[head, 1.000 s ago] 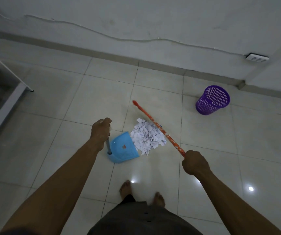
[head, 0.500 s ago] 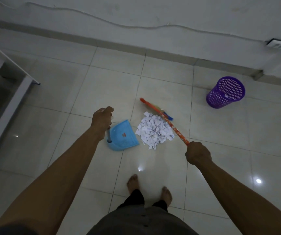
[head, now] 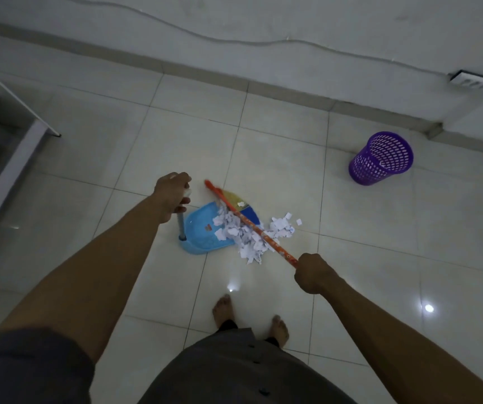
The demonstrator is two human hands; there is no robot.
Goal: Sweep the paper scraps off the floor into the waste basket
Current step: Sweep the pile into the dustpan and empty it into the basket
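A heap of white paper scraps (head: 249, 236) lies on the tiled floor, partly pushed onto a blue dustpan (head: 202, 231). My left hand (head: 171, 196) is shut on the dustpan's upright handle. My right hand (head: 314, 272) grips the orange broom stick (head: 252, 225), which crosses the heap; its multicoloured bristle head (head: 243, 205) presses against the scraps at the pan's mouth. A few scraps (head: 284, 225) lie loose to the right. The purple mesh waste basket (head: 381, 157) stands upright far to the right, near the wall.
My bare feet (head: 224, 312) stand just behind the heap. A white furniture frame (head: 10, 167) borders the left. A wall with a skirting board (head: 263, 88) runs along the back, with a cable and a power strip (head: 472, 80) at the upper right.
The broom has swept left, driving part of the heap onto the dustpan; the bristle head now shows behind the scraps. The camera has tilted, so the waste basket appears further right.
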